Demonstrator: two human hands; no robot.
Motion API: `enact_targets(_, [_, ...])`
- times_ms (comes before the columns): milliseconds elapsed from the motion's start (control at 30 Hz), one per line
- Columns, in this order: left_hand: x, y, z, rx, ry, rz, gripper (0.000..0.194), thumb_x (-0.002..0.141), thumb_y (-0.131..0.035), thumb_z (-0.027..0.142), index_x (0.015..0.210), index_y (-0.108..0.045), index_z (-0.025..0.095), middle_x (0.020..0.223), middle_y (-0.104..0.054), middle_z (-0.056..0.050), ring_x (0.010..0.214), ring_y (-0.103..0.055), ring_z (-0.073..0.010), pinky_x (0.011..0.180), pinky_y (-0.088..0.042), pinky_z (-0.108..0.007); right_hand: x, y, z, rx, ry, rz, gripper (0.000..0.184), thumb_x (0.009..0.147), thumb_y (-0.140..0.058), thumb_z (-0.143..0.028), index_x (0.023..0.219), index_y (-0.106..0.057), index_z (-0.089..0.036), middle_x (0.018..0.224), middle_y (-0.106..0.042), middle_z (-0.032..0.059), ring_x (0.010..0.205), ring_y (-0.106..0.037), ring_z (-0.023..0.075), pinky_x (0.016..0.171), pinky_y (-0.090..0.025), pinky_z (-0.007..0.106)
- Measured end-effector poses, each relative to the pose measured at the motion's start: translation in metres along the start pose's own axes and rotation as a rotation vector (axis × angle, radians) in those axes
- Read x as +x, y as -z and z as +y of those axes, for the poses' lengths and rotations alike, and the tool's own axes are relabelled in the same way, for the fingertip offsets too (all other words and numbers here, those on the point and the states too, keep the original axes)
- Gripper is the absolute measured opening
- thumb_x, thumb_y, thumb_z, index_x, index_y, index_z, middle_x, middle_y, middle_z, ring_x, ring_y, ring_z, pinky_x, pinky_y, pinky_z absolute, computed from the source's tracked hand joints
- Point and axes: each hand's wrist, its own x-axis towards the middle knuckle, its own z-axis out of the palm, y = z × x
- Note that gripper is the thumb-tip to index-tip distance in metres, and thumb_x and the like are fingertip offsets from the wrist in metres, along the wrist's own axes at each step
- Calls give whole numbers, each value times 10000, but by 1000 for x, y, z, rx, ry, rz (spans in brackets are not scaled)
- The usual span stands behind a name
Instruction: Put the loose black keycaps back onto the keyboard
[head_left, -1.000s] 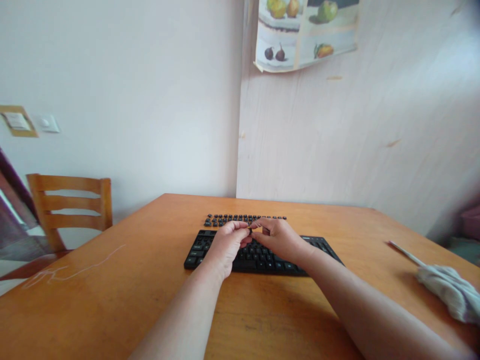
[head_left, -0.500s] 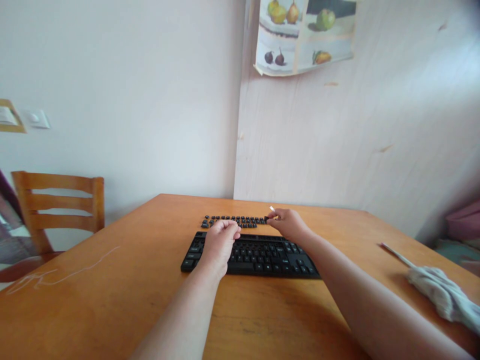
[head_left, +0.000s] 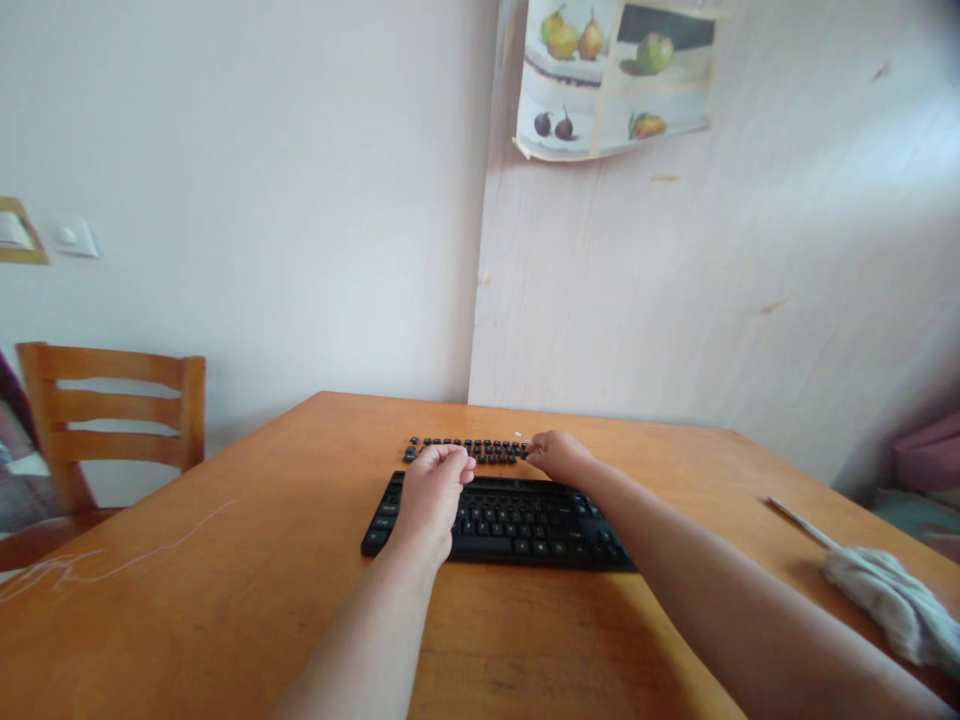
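Observation:
A black keyboard (head_left: 517, 549) lies on the wooden table, and bare gaps show among its upper keys. Behind it stand rows of loose black keycaps (head_left: 487, 446). My left hand (head_left: 431, 492) is closed above the keyboard's left part, thumb and fingers pressed together; what they hold, if anything, is hidden. My right hand (head_left: 561, 458) reaches past the keyboard to the right end of the keycap rows, fingertips pinched together there. Just left of those fingertips shows a small white thing (head_left: 517, 434); whether the fingers hold it is unclear.
On the table's right lies a crumpled grey-white cloth (head_left: 885, 590) with a thin stick (head_left: 799, 520) at its end. Thin white thread (head_left: 142, 560) trails over the left side. A wooden chair (head_left: 120, 410) stands at the left, and the wall borders the table's far edge.
My right hand has moved a little left and down to the keycap rows. The white thing that stuck up from its fingers now shows lower and farther left. My left hand has barely shifted.

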Motion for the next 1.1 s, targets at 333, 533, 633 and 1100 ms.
enact_targets(333, [0,0,0,18,1,-2,202,678,-647,314,798,-645,151,774,-708,-70,630,-604,-123,605,-415,-237,0,-4,1,-34,-4,-36,222,767,-620,-283,943,-743,-229,878,-713,60,787,-626,189,644,-411,249])
enact_targets(533, [1,0,-1,16,-1,-6,205,683,-645,324,793,-644,151,758,-706,-68,613,-601,-123,601,-420,-240,1,-7,0,-9,8,-30,196,757,-632,-288,906,-741,-222,831,-700,55,752,-613,180,636,-403,248])
enact_targets(633, [1,0,-1,13,-2,-10,203,676,-651,323,790,-644,155,748,-705,-66,612,-604,-126,605,-425,-246,2,-7,0,19,17,-11,175,741,-639,-285,864,-736,-208,803,-690,56,732,-598,177,625,-390,248])
enact_targets(1100, [-3,-3,-1,46,-8,-49,187,702,-640,317,792,-646,153,771,-706,-78,630,-611,-139,616,-433,-259,-46,58,-19,549,46,131,415,892,-324,-291,799,-682,-105,709,-623,76,611,-543,137,568,-402,240])
